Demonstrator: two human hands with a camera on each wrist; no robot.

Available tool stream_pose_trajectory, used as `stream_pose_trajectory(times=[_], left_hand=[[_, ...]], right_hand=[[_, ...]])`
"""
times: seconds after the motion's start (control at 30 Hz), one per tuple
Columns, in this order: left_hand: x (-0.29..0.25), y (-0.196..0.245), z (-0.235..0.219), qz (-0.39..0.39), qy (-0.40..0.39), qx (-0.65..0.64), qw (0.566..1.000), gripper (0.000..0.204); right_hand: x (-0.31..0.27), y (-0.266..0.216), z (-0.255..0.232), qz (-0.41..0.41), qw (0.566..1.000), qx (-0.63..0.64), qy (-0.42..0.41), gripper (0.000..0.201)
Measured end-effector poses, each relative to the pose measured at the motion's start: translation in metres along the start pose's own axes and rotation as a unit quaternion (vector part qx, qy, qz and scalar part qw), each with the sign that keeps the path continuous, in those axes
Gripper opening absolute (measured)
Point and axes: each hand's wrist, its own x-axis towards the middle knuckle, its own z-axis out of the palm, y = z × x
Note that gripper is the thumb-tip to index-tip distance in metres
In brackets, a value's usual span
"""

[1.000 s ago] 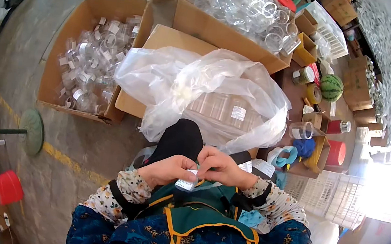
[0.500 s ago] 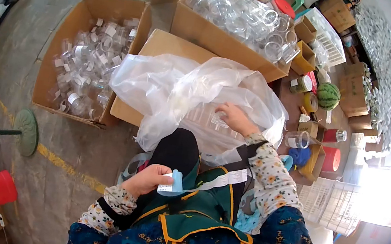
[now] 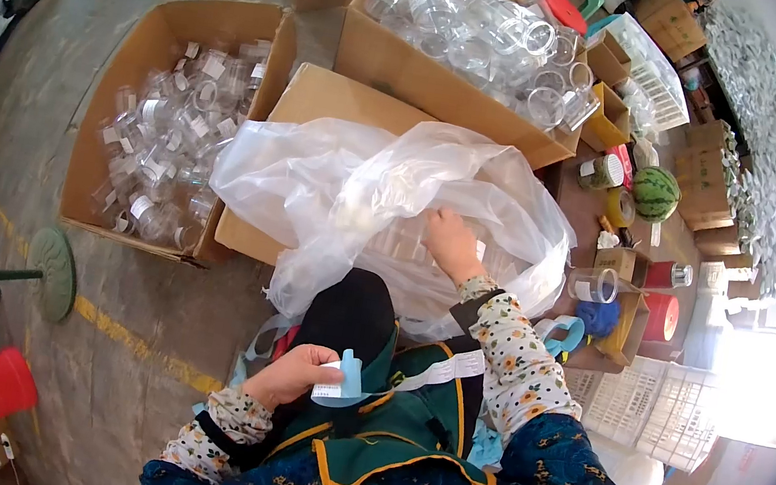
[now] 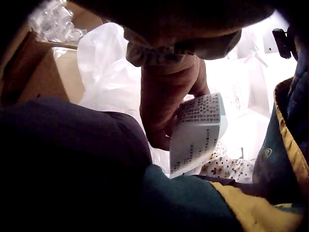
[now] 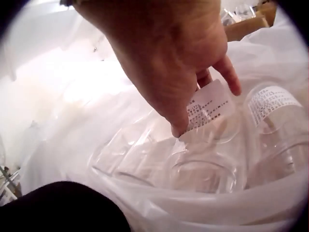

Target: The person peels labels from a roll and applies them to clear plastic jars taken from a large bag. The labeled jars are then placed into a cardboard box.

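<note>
My left hand (image 3: pixel 291 376) holds a small roll of printed labels (image 3: pixel 339 385) over my lap, its white face and pale blue backing showing. From it a strip of backing paper (image 3: pixel 441 373) runs across the apron. Inside a translucent plastic bag (image 3: pixel 289 168), my right hand (image 3: pixel 451 242) rests on a clear plastic jar (image 5: pixel 205 169). In the right wrist view, its thumb and fingers lie extended along the edges of a printed white label (image 5: pixel 210 107) on that jar. Beside it lies another labelled jar (image 5: pixel 273 137). Some right fingertips are hidden.
At the left, a cardboard box (image 3: pixel 91 148) holds many labelled clear jars. Behind the bag stands another box (image 3: pixel 432 83) full of jars. A side table at the right carries a watermelon (image 3: pixel 656 194), a clear jar (image 3: pixel 594 285) and a blue tape roll (image 3: pixel 557 334).
My right hand has left the label roll beside the left hand and reached forward into the bag onto a jar. My left hand has stayed near my lap with the roll.
</note>
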Motion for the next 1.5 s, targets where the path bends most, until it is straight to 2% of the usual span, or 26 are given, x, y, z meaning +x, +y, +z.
stream_pose_trajectory(times=[0.13, 0.23, 0.3, 0.33, 0.4, 0.43, 0.53, 0.6, 0.63, 0.7, 0.77, 0.8, 0.83, 0.87, 0.9, 0.97, 1.03, 1.1, 1.13, 1.17, 1.23, 1.3, 1.33, 1.37, 1.47, 1.5], left_hand=[[-0.007, 0.001, 0.003, 0.004, 0.001, 0.003, 1.0, 0.01], [-0.008, -0.001, 0.001, 0.008, 0.009, 0.008, 1.0, 0.014], [-0.01, -0.003, 0.003, 0.009, 0.016, 0.006, 1.0, 0.013], [-0.012, -0.004, 0.004, 0.012, 0.018, 0.007, 1.0, 0.013], [-0.012, -0.003, 0.008, 0.012, 0.006, 0.013, 1.0, 0.011], [-0.015, -0.002, 0.011, 0.011, 0.01, 0.02, 1.0, 0.011], [-0.014, -0.005, 0.012, 0.015, 0.004, 0.026, 1.0, 0.011], [-0.013, -0.005, 0.012, 0.021, 0.007, 0.04, 0.999, 0.013], [-0.014, -0.005, 0.015, 0.025, 0.001, 0.068, 0.997, 0.015], [-0.018, -0.004, 0.019, 0.039, 0.004, 0.113, 0.993, 0.02], [-0.019, -0.004, 0.017, 0.053, 0.001, 0.115, 0.992, 0.02], [-0.019, -0.007, 0.012, 0.061, -0.003, 0.124, 0.99, 0.019], [-0.02, -0.008, 0.009, 0.068, 0.005, 0.121, 0.99, 0.019], [-0.019, -0.009, 0.008, 0.069, -0.006, 0.113, 0.991, 0.018], [-0.02, -0.009, 0.007, 0.067, -0.021, 0.106, 0.992, 0.018], [-0.022, -0.008, 0.012, 0.068, -0.023, 0.112, 0.991, 0.018], [-0.022, -0.001, 0.025, 0.072, -0.026, 0.144, 0.987, 0.017], [-0.024, 0.004, 0.032, 0.082, -0.037, 0.191, 0.977, 0.016], [-0.025, 0.007, 0.035, 0.099, -0.036, 0.234, 0.967, 0.016], [-0.029, 0.012, 0.039, 0.111, -0.02, 0.282, 0.953, 0.016], [-0.033, 0.017, 0.041, 0.167, 0.023, 0.373, 0.912, 0.019], [-0.041, 0.023, 0.047, 0.22, 0.06, 0.416, 0.88, 0.022], [-0.046, 0.026, 0.052, 0.22, 0.053, 0.415, 0.881, 0.022], [-0.05, 0.032, 0.058, 0.22, 0.064, 0.436, 0.87, 0.021], [-0.045, 0.037, 0.053, 0.168, 0.066, 0.463, 0.868, 0.019], [-0.038, 0.033, 0.045, 0.175, 0.003, 0.411, 0.895, 0.018]], right_hand=[[0.002, 0.002, -0.011, 0.05, 0.999, -0.013, 0.015, 0.06], [0.008, 0.013, -0.021, 0.08, 0.995, 0.006, -0.067, 0.071], [0.01, 0.032, -0.007, 0.061, 0.997, -0.017, 0.037, 0.062], [0.012, 0.04, -0.003, 0.057, 0.997, -0.016, 0.039, 0.062], [0.022, 0.056, 0.004, 0.116, 0.982, 0.1, -0.109, 0.06], [0.025, 0.065, 0.013, 0.11, 0.983, 0.101, -0.106, 0.06], [0.028, 0.074, 0.017, 0.049, 0.981, 0.136, -0.131, 0.056], [0.025, 0.074, 0.005, -0.03, 0.972, 0.128, -0.193, 0.04], [0.021, 0.081, 0.014, -0.117, 0.969, 0.173, -0.129, 0.028], [0.004, 0.065, -0.024, 0.041, 0.922, 0.267, -0.276, 0.021], [-0.011, 0.063, -0.058, -0.204, 0.95, 0.151, -0.181, 0.016], [-0.023, 0.04, -0.103, -0.19, 0.947, 0.192, -0.175, 0.015], [-0.029, 0.026, -0.133, -0.073, 0.947, 0.229, -0.213, 0.013], [-0.034, 0.011, -0.161, -0.046, 0.916, 0.331, -0.224, 0.01], [-0.034, -0.003, -0.181, -0.058, 0.878, 0.426, -0.211, 0.009], [-0.031, -0.056, -0.237, -0.149, 0.894, 0.396, -0.144, 0.026], [-0.036, -0.122, -0.263, -0.237, 0.792, 0.562, -0.004, 0.045], [-0.042, -0.16, -0.284, -0.299, 0.788, 0.535, -0.048, 0.061], [-0.049, -0.17, -0.293, -0.295, 0.876, 0.381, -0.031, 0.049], [-0.049, -0.173, -0.273, -0.359, 0.879, 0.312, 0.03, 0.043], [-0.069, -0.18, -0.232, -0.288, 0.905, 0.293, -0.108, 0.034], [-0.092, -0.168, -0.178, -0.292, 0.877, 0.284, -0.255, 0.049], [-0.106, -0.169, -0.169, -0.242, 0.866, 0.303, -0.317, 0.055], [-0.117, -0.159, -0.139, -0.245, 0.831, 0.388, -0.315, 0.058], [-0.143, -0.142, -0.129, -0.181, 0.759, 0.53, -0.333, 0.049], [-0.147, -0.133, -0.134, -0.167, 0.766, 0.534, -0.317, 0.045]])
